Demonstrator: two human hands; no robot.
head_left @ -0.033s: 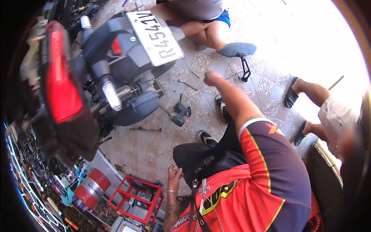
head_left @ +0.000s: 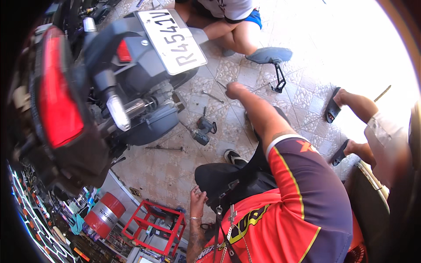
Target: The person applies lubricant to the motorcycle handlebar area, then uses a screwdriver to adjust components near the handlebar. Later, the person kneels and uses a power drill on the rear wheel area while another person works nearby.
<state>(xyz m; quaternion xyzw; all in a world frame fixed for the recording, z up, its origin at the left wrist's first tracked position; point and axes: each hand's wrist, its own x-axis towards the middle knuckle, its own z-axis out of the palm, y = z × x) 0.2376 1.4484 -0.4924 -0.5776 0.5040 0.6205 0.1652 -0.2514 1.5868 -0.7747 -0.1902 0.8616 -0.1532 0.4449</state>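
My right arm stretches forward over the tiled floor (head_left: 173, 168). At its end, my right hand (head_left: 236, 90) is low beside a thin metal rod (head_left: 221, 84); its fingers are hidden from view, so whether it grips the rod cannot be told. My left hand (head_left: 198, 200) rests by my bent left knee with loosely bent fingers, holding nothing visible. A motorcycle (head_left: 144, 76) with a red tail light (head_left: 59, 96) and white plate (head_left: 175, 41) stands at left. A wrench (head_left: 212, 97) and a cordless impact driver (head_left: 203, 130) lie between the motorcycle and my feet.
A long bar (head_left: 164, 148) lies below the driver. Another person (head_left: 226, 24) crouches at the far side near a loose mirror (head_left: 269, 56). Sandalled feet (head_left: 333, 107) stand at right. A red metal frame (head_left: 153, 205) and red drum (head_left: 104, 215) are at lower left.
My right hand has moved slightly left, up to the thin rod. The crouching person's upper body has shifted, showing more of the shirt. The motorcycle sits slightly further left in view.
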